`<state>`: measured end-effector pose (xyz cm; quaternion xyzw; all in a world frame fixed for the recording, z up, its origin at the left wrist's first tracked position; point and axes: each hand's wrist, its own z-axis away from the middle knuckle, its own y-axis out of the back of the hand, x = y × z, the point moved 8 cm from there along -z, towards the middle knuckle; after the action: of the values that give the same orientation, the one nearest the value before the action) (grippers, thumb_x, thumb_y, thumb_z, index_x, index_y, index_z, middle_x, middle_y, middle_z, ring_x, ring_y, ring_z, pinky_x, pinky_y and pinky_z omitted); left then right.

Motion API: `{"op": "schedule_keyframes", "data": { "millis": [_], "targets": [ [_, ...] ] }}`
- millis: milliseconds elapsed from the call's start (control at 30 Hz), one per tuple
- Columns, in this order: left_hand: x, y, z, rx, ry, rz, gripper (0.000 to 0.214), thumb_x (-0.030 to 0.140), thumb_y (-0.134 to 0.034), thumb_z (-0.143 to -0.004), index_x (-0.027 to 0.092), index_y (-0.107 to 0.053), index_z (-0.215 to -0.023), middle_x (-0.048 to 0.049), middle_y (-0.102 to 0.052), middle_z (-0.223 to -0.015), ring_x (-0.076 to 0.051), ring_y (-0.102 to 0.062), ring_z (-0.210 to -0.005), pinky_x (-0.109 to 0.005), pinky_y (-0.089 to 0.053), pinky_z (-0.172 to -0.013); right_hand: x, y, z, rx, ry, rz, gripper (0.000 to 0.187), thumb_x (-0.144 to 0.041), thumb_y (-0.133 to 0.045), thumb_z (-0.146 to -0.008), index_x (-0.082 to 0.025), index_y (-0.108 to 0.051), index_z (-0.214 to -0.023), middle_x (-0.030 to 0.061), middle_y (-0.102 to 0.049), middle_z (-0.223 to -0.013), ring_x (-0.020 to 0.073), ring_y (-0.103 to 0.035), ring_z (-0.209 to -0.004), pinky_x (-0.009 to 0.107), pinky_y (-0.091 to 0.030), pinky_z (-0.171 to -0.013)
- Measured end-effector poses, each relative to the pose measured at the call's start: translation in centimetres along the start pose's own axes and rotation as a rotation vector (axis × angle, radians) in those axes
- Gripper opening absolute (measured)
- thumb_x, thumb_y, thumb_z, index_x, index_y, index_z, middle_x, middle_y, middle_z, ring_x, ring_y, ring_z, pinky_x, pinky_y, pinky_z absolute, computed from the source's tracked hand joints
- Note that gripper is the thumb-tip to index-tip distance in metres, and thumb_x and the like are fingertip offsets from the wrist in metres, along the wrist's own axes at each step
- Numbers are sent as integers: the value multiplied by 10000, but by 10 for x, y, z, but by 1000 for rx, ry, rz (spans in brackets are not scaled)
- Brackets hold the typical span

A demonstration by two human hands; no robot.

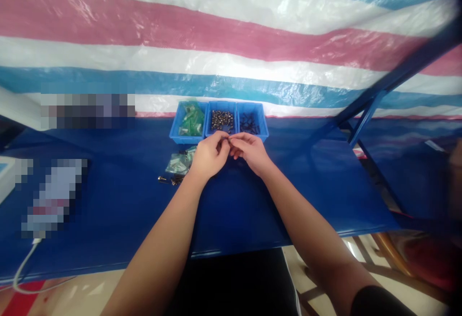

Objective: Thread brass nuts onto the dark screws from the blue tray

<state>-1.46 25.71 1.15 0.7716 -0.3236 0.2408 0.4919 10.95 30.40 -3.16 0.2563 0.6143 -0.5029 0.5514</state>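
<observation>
My left hand point(212, 154) and my right hand point(250, 150) meet just in front of the blue bins, fingertips pinched together. A small dark piece shows between them, too small to name. Behind my hands, the middle bin point(222, 103) holds many small brassy metal parts point(221, 119). Dark screw-like pieces point(249, 122) lie in the right bin point(265, 123). In the left bin point(176, 138) are green-tinted plastic bags point(191, 118). Beside my left wrist, on the blue table, lie clear bags of small parts point(178, 163) and several loose bolt-like metal pieces point(164, 179).
A pixelated phone-like device point(56, 193) with a white cable point(19, 272) lies at the left of the blue table point(119, 210). Blue metal frame bars point(364, 118) rise at the right. A striped plastic sheet point(216, 27) hangs behind.
</observation>
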Motion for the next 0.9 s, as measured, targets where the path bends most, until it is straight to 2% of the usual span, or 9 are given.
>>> {"op": "schedule_keyframes", "data": {
  "millis": [133,233,367,567,767,900],
  "targets": [
    [0,0,0,-4,20,52,220,337,-497,-969,189,-652,-1017,-3,-664,-759,-129,-585,-630,-254,-450,-647,2,-2,0,1,-23,-88,249,-346,-831,-685,-177,-716,-827,-5,-712,-676,96,-627,-544,219,-501,-516],
    [-2,0,-1,-11,43,80,201,347,-502,-970,191,-627,-950,18,-624,-705,-116,-546,-590,-245,-430,-620,1,-2,0,21,1,-61,235,-350,-806,-709,-180,-716,-845,-14,-700,-662,97,-620,-535,225,-504,-514],
    [-1,-2,0,-25,43,81,190,342,-499,-972,193,-600,-914,31,-591,-676,-104,-512,-564,-237,-402,-599,-4,3,1,76,80,74,222,-369,-752,-763,-186,-706,-880,-16,-688,-668,100,-610,-536,240,-515,-518],
    [-1,-3,0,-34,22,81,195,334,-487,-979,193,-602,-907,20,-605,-708,-114,-531,-605,-244,-407,-630,-20,1,9,77,261,379,224,-380,-717,-826,-190,-720,-944,21,-713,-794,120,-637,-642,261,-550,-574],
    [-2,1,0,-9,33,90,193,319,-478,-966,192,-585,-870,25,-577,-678,-115,-515,-594,-250,-392,-622,-21,-3,11,58,244,460,222,-392,-672,-863,-194,-707,-955,31,-718,-805,145,-657,-661,293,-572,-592],
    [4,-6,1,-97,24,94,156,293,-520,-927,192,-575,-822,32,-571,-659,-110,-510,-593,-242,-393,-619,-21,3,20,9,327,570,219,-395,-666,-876,-205,-724,-968,51,-747,-903,157,-681,-739,312,-587,-668]
  ]
}}
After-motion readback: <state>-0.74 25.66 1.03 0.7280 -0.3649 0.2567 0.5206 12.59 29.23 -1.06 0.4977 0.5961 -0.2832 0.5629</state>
